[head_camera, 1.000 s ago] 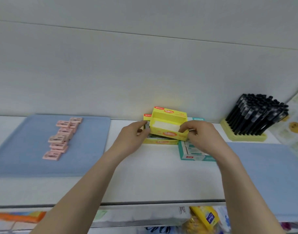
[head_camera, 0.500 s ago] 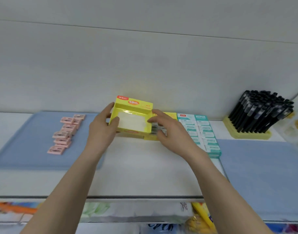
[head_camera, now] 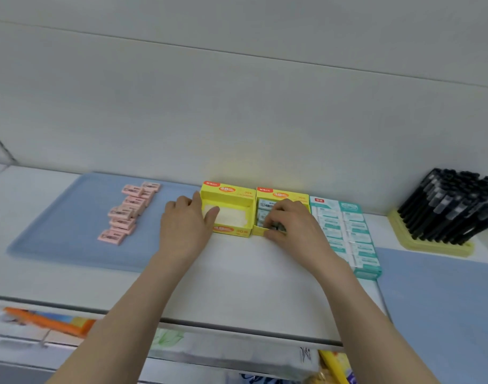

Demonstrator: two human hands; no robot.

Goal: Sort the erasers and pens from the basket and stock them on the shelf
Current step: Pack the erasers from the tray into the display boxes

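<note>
On white shelf (head_camera: 237,286), centre, far against wall: empty yellow box (head_camera: 231,217) touches filled yellow box (head_camera: 281,195). Hands apart: left hand (head_camera: 186,225) grips empty box's left wall, thumb inside; right hand (head_camera: 289,225) curls over filled box's near edge. Likely step: squaring the boxes. Next move calls for loading pink erasers (head_camera: 126,214) from the left. Print: "48" on both boxes, rest blurred.

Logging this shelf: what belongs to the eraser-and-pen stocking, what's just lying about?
Job: empty yellow cardboard box, left hand gripping; yellow cardboard box of erasers, right hand gripping; teal eraser carton; pink erasers; black pens.
Idle: blue mat; orange packet below.
</note>
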